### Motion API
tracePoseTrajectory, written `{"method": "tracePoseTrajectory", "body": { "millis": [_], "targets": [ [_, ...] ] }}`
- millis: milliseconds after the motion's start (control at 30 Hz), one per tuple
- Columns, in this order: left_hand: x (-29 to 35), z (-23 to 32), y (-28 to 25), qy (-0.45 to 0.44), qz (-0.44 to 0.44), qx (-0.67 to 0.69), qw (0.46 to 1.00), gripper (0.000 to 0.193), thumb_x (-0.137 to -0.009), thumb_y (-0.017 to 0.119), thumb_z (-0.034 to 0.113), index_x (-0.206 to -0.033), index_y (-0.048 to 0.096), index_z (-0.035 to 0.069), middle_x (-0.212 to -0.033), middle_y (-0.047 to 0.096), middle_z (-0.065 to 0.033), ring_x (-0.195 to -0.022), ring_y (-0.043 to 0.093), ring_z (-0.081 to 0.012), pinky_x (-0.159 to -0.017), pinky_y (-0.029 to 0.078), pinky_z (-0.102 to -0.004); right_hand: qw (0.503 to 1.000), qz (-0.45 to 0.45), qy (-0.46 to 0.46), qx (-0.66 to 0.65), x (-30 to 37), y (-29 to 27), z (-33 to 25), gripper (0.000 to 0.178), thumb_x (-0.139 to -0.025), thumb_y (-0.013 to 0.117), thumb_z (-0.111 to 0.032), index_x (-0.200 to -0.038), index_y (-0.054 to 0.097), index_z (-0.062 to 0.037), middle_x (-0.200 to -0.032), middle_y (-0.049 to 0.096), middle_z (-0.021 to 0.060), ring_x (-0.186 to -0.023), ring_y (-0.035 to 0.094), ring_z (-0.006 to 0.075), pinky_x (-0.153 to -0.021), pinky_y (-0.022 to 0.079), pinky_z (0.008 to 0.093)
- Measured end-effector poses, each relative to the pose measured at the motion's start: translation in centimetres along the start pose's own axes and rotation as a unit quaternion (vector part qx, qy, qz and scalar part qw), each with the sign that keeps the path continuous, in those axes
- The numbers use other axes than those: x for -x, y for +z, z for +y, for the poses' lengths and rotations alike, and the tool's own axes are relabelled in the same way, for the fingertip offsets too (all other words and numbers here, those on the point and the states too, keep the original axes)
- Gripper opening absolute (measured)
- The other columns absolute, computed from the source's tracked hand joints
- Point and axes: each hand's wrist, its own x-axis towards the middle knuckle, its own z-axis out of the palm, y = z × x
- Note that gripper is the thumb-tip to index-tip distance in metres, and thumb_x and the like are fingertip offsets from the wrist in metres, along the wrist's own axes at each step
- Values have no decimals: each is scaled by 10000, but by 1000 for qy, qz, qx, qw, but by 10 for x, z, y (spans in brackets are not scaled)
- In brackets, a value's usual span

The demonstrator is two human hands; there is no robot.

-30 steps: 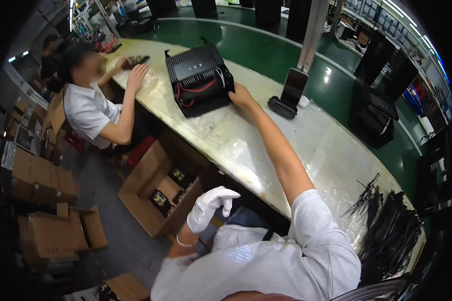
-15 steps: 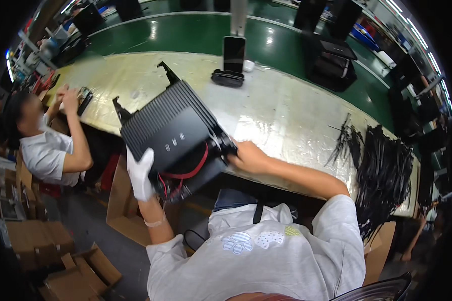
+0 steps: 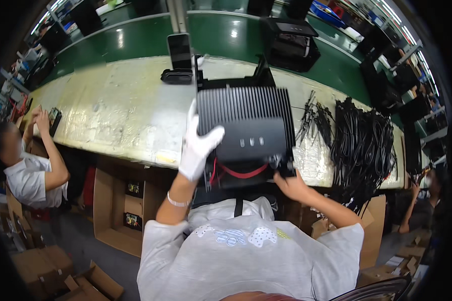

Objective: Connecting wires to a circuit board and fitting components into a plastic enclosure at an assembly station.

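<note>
A black housing (image 3: pixel 251 130) with a ribbed top and a smooth panel hangs over the front edge of the table, held between my hands. Two black arms (image 3: pixel 263 70) stick out from its far side. A red wire (image 3: pixel 243 172) loops along its near side. My left hand (image 3: pixel 200 150), in a white glove, grips the housing's left side with the thumb on top. My bare right hand (image 3: pixel 292 186) is at its near right corner; the fingers are partly hidden there and seem closed on the edge.
A phone on a black stand (image 3: pixel 178 75) stands behind the housing. Bundles of black cables (image 3: pixel 361 140) lie on the table (image 3: pixel 120 110) to the right. A cardboard box (image 3: pixel 108 210) with circuit boards is below left. A co-worker (image 3: pixel 30 165) sits at left. Beyond runs a green conveyor (image 3: pixel 135 42).
The housing has moved right, past the phone stand, and turned from a slant to nearly square with me. Both hands have moved with it. My view has shifted right.
</note>
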Motion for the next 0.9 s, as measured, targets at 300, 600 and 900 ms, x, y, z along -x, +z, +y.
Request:
{"method": "tracePoseTrajectory", "body": {
  "millis": [300,600,900],
  "targets": [
    [-155,-15,9,26,-55,-121,991,656,-817,795,237,-1321,499,-58,-1218,612,-135,-1079,608,-199,-970,467,-293,976,73,-58,-196,-143,-116,16,663,-988,542,-403,-1479,344,-4,-1466,432,136,-1348,414,237,-1099,360,385],
    [-54,26,-13,431,-85,-325,837,315,-702,738,-1,-993,626,48,-960,652,-102,-962,636,-301,-899,497,-426,944,159,-287,-32,-90,-106,-27,126,-837,666,-43,-928,579,-47,-1458,426,204,-1386,376,381,-1084,367,501],
    [47,-78,-37,328,-361,-438,755,439,-609,793,91,-990,595,-5,-1058,609,-138,-1047,609,-357,-907,497,-478,922,323,-1,214,21,-103,58,391,-817,665,-16,-1194,565,10,-1391,465,248,-1317,427,430,-1072,404,435]
  ]
}}
